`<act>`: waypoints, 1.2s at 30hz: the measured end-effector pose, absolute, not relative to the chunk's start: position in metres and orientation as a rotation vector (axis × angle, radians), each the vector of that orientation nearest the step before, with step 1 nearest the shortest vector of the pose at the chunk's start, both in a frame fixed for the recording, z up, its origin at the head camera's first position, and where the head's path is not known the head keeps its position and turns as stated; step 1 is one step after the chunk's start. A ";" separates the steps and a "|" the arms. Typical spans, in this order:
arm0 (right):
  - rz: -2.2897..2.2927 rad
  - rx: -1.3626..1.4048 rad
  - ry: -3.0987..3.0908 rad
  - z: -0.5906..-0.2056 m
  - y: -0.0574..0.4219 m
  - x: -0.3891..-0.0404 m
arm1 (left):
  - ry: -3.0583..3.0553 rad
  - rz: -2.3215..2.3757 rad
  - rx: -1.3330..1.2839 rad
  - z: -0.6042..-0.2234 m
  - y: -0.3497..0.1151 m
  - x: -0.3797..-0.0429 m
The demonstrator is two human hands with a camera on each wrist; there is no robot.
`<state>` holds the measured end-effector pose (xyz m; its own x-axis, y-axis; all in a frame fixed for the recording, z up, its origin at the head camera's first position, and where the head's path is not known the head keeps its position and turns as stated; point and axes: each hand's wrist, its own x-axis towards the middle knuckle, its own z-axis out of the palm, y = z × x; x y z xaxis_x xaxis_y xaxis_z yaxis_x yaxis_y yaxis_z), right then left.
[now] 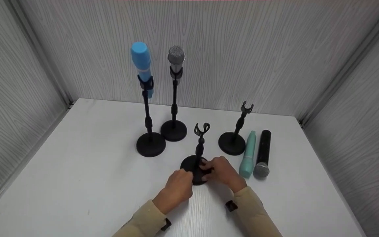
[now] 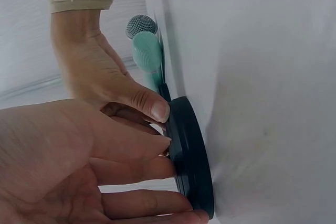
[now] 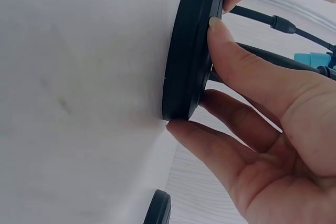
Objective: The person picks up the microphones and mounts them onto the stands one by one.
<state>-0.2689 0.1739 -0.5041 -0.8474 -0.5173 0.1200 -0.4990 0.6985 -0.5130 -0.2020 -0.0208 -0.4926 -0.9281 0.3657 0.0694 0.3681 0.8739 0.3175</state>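
A small black microphone stand stands upright at the near middle of the white table, its U-shaped clip bare. My left hand grips the round base from the left, with fingers at its edge in the left wrist view. From the right, my right hand holds the same base, thumb on top and a fingertip at the lower rim. In the wrist views the base sits on or very close to the tabletop; I cannot tell which. Right of it lie a mint-green microphone and a black microphone with a silver grille.
Behind on the left, a tall stand holds a blue microphone. Beside it another stand carries a silver-headed microphone. A short stand with a bare clip is at the right. Grey panels enclose the table.
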 end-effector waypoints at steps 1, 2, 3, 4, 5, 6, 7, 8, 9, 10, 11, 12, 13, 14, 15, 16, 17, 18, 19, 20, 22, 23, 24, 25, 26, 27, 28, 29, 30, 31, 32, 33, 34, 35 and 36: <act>-0.852 -0.871 2.859 -0.505 0.175 -0.269 | -3.035 -0.525 -0.598 -0.492 -0.021 -0.202; -0.861 -0.871 2.850 -0.506 0.176 -0.269 | -3.031 -0.538 -0.601 -0.492 -0.022 -0.202; -0.875 -0.871 2.839 -0.506 0.177 -0.269 | -3.028 -0.566 -0.605 -0.491 -0.023 -0.203; -0.895 -0.865 2.824 -0.507 0.178 -0.269 | -3.021 -0.600 -0.608 -0.491 -0.025 -0.204; -0.908 -0.862 2.811 -0.508 0.178 -0.268 | -3.014 -0.645 -0.606 -0.490 -0.027 -0.205; -0.924 -0.859 2.796 -0.509 0.178 -0.268 | -3.006 -0.696 -0.598 -0.490 -0.030 -0.207; -0.937 -0.853 2.784 -0.510 0.178 -0.268 | -2.992 -0.750 -0.592 -0.491 -0.034 -0.210; -0.949 -0.851 2.773 -0.510 0.177 -0.268 | -2.976 -0.802 -0.580 -0.491 -0.038 -0.213; -0.961 -0.852 2.760 -0.511 0.177 -0.268 | -2.956 -0.854 -0.568 -0.492 -0.042 -0.216; -0.975 -0.858 2.741 -0.510 0.176 -0.268 | -2.931 -0.906 -0.558 -0.493 -0.046 -0.219; -0.991 -0.855 2.721 -0.510 0.176 -0.269 | -2.904 -0.960 -0.553 -0.495 -0.049 -0.222; -1.006 -0.852 2.707 -0.509 0.177 -0.269 | -2.878 -1.004 -0.550 -0.497 -0.052 -0.226; -1.014 -0.846 2.699 -0.508 0.177 -0.270 | -2.849 -1.040 -0.556 -0.500 -0.054 -0.229; -1.019 -0.842 2.692 -0.507 0.178 -0.270 | -2.827 -1.074 -0.559 -0.502 -0.055 -0.231; -1.023 -0.832 2.687 -0.506 0.178 -0.270 | -2.807 -1.100 -0.572 -0.504 -0.056 -0.234; -1.024 -0.827 2.688 -0.505 0.178 -0.270 | -2.796 -1.132 -0.580 -0.505 -0.057 -0.236; -1.012 -0.818 2.698 -0.505 0.178 -0.270 | -2.791 -1.149 -0.585 -0.506 -0.058 -0.237; -0.998 -0.821 2.711 -0.505 0.177 -0.270 | -2.794 -1.164 -0.582 -0.508 -0.058 -0.239; -0.980 -0.821 2.720 -0.505 0.176 -0.270 | -2.799 -1.174 -0.580 -0.508 -0.059 -0.241; -0.973 -0.826 2.720 -0.506 0.174 -0.270 | -2.812 -1.190 -0.570 -0.508 -0.060 -0.242; -0.961 -0.834 2.711 -0.507 0.172 -0.270 | -2.837 -1.219 -0.540 -0.507 -0.060 -0.245; -0.952 -0.837 2.708 -0.507 0.171 -0.270 | -2.851 -1.224 -0.528 -0.507 -0.061 -0.246; -0.949 -0.847 2.703 -0.508 0.171 -0.270 | -2.870 -1.229 -0.514 -0.507 -0.061 -0.247; -0.944 -0.857 2.699 -0.508 0.171 -0.270 | -2.887 -1.230 -0.506 -0.506 -0.061 -0.248; -0.940 -0.872 2.696 -0.508 0.171 -0.270 | -2.906 -1.236 -0.496 -0.506 -0.061 -0.248; -0.931 -0.877 2.693 -0.508 0.171 -0.270 | -2.923 -1.229 -0.497 -0.505 -0.061 -0.248; -0.923 -0.881 2.692 -0.508 0.171 -0.269 | -2.941 -1.225 -0.494 -0.505 -0.061 -0.248; -0.920 -0.887 2.688 -0.508 0.171 -0.269 | -2.957 -1.222 -0.491 -0.504 -0.061 -0.248; -0.920 -0.895 2.682 -0.508 0.171 -0.269 | -2.972 -1.220 -0.490 -0.504 -0.061 -0.247; -0.919 -0.896 2.675 -0.507 0.172 -0.269 | -2.985 -1.216 -0.489 -0.503 -0.061 -0.247; -0.920 -0.894 2.666 -0.507 0.172 -0.269 | -2.998 -1.216 -0.486 -0.503 -0.061 -0.246; -0.920 -0.890 2.658 -0.507 0.172 -0.269 | -3.008 -1.203 -0.490 -0.502 -0.062 -0.246; -0.923 -0.898 2.650 -0.507 0.172 -0.269 | -3.017 -1.203 -0.485 -0.502 -0.062 -0.246; -0.924 -0.907 2.644 -0.507 0.172 -0.269 | -3.024 -1.204 -0.485 -0.501 -0.062 -0.245; -0.922 -0.915 2.639 -0.507 0.171 -0.269 | -3.028 -1.206 -0.488 -0.501 -0.062 -0.245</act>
<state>-0.2692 0.1714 -0.5069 -0.7886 -0.6148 0.0146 -0.4900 0.6138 -0.6189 -0.2452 -0.0625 -0.5009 -0.9446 0.3264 -0.0333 0.2142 0.6904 0.6910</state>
